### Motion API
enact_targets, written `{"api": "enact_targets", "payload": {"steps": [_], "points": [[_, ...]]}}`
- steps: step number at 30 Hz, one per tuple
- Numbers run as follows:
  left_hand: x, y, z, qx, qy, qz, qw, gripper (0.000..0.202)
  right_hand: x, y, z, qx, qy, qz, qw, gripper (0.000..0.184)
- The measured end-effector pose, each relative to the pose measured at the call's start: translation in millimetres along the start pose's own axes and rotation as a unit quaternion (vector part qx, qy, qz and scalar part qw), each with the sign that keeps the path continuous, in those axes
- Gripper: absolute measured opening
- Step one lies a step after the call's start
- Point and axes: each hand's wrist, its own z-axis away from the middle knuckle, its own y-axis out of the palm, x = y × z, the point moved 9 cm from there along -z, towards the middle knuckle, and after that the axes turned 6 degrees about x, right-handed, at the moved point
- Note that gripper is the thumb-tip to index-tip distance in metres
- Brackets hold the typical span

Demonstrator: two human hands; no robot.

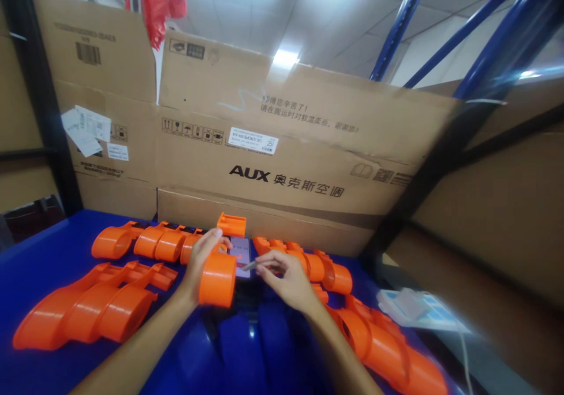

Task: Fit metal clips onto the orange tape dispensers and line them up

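My left hand (202, 260) is closed around an orange plastic part with a round, ring-like end (217, 280) and a flat ribbed end (232, 224) above the fingers. Pinched in my right hand (282, 274) is a thin grey blade-like tool (249, 266), its tip pointing left towards the orange part. Whether the tip touches the part I cannot tell. Behind the hands, partly covered, a phone-like device with a lit screen (240, 248) stands close by.
Orange parts of the same kind lie in rows on the blue surface (22, 265), at left (83, 310) and right (388, 348). A printed cardboard panel (282, 166) rises behind. Dark rack posts (396, 189) frame the sides; papers (418, 308) lie at right.
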Motion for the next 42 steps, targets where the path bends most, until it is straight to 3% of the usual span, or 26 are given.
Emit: {"api": "enact_targets", "payload": {"steps": [3,7,11,17,26,42], "points": [[10,9.7,8,0.006,-0.007,-0.035,0.999,0.039,-4,-27,12,-0.093,-0.003,-0.106,0.990,0.023],[18,29.0,21,0.037,-0.009,-0.072,0.997,0.035,-7,-49,21,-0.222,-0.008,-0.210,0.952,0.027],[22,39.1,29,0.053,-0.012,-0.109,0.993,0.033,-8,-49,26,-0.271,-0.010,-0.264,0.926,0.046],[28,41.5,31,0.068,-0.027,-0.131,0.989,0.034,-3,-52,39,-0.315,-0.006,-0.215,0.924,0.036],[34,39.0,32,0.074,-0.043,-0.134,0.987,0.035,-9,-58,43,-0.326,0.004,-0.191,0.926,0.032],[40,35.5,31,0.071,-0.057,-0.131,0.987,0.037,-3,-54,40,-0.281,0.000,-0.109,0.953,0.029]]}}
